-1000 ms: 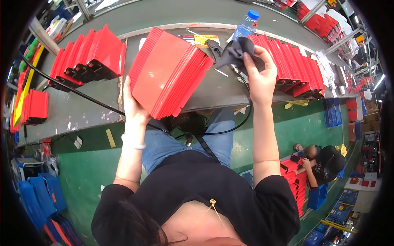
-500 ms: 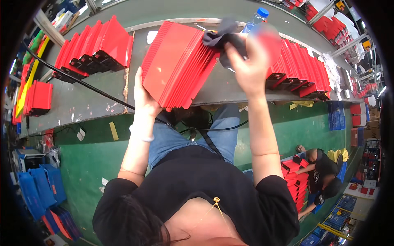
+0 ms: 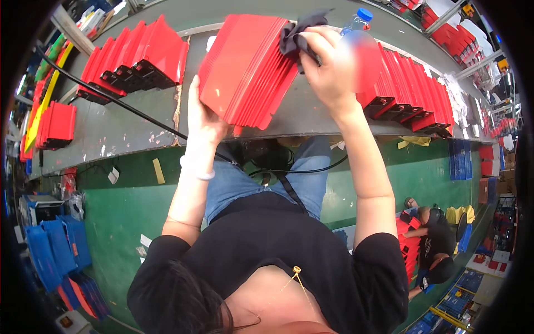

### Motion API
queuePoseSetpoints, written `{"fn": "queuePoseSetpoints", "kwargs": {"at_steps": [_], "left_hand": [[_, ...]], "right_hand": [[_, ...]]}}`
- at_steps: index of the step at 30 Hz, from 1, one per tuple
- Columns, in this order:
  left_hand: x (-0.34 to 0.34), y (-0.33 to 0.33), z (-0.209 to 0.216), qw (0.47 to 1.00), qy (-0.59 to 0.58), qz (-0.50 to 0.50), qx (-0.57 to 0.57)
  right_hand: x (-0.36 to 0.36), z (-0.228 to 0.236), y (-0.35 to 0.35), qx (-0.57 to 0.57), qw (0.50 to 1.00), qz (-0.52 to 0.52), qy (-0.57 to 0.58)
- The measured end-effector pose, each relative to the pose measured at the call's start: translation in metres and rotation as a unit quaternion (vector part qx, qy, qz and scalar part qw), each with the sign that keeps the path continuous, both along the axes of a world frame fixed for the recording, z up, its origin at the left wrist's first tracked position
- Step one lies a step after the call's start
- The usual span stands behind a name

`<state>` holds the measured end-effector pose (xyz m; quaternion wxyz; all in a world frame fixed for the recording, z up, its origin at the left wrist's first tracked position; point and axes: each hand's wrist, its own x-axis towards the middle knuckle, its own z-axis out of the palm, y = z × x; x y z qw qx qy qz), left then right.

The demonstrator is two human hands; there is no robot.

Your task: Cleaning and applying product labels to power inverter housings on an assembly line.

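A red finned metal housing (image 3: 239, 64) is tilted up over the workbench, its ribbed side toward the right. My left hand (image 3: 207, 119) grips it from below at the near left corner, thumb along the left edge. In my right hand (image 3: 331, 69) a dark cloth (image 3: 303, 36) is bunched between thumb and fingers. The cloth touches the housing's far right edge, by the fins. A blurred patch covers the area just right of my right hand.
Red housings with black ends stand in rows on the bench at left (image 3: 139, 53) and right (image 3: 411, 92). A blue-capped bottle (image 3: 357, 22) is behind my right hand. A black cable (image 3: 122, 103) crosses the bench. A person (image 3: 436, 239) bends over red housings at lower right.
My left hand has turned the housing so more of its broad face shows, raising it slightly. The cloth in my right hand has shifted a little along the far edge.
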<state>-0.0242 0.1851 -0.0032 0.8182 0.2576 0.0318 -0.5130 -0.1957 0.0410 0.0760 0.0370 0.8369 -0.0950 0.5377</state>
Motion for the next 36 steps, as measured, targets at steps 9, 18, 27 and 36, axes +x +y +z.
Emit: {"fn": "queuePoseSetpoints", "kwargs": {"at_steps": [9,18,27,36], "left_hand": [[-0.001,-0.005,0.013,1.000,0.019,-0.015,0.011],[0.004,-0.010,0.009,0.995,0.090,-0.028,-0.031],[-0.003,-0.012,0.028,0.996,0.081,0.029,-0.017],[0.003,-0.021,0.028,0.996,0.040,0.075,0.007]], "right_hand": [[-0.014,-0.043,0.065,0.066,0.951,0.259,0.156],[-0.030,-0.007,0.016,0.054,0.991,0.008,0.123],[-0.020,-0.036,0.043,0.111,0.985,-0.019,0.130],[-0.009,-0.070,0.073,0.139,0.976,0.075,0.151]]}}
